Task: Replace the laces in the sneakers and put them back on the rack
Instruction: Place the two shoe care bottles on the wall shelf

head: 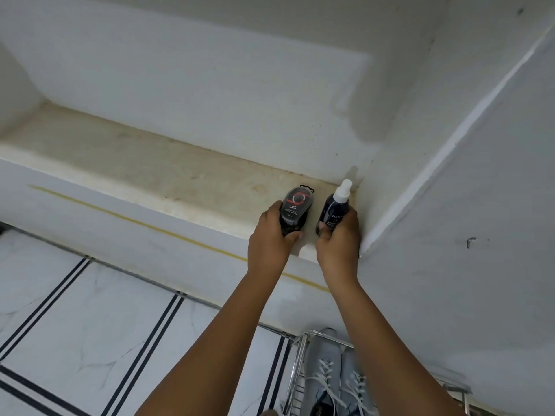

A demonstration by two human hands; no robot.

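the landmark here is the stained ledge [150,163], a shelf recessed into the white wall. at the right end of the ledge, close to the corner, both hands are occupied. the left hand [270,238] grips a black shoe-polish sponge case [295,207], fingers curled round its lower body. the right hand [339,238] grips a dark spray bottle [335,210] with a white nozzle cap, standing just beside the case and nearer the corner wall. whether either base rests on the ledge cannot be told; both sit near its front edge. well below the ledge, at the bottom of the view, the pale grey sneakers [339,373] lie side by side on the chrome rack [297,364], white laces threaded and visible. judged from that, the lacing and return steps appear done, and this is tidying of care products. risks from here: either item released too near the front edge of the ledge could tip off and drop toward the sneakers and rack directly below. the tall, narrow bottle is the likelier to topple if let go while tilted, and its nozzle could be pressed by a shifting grip.
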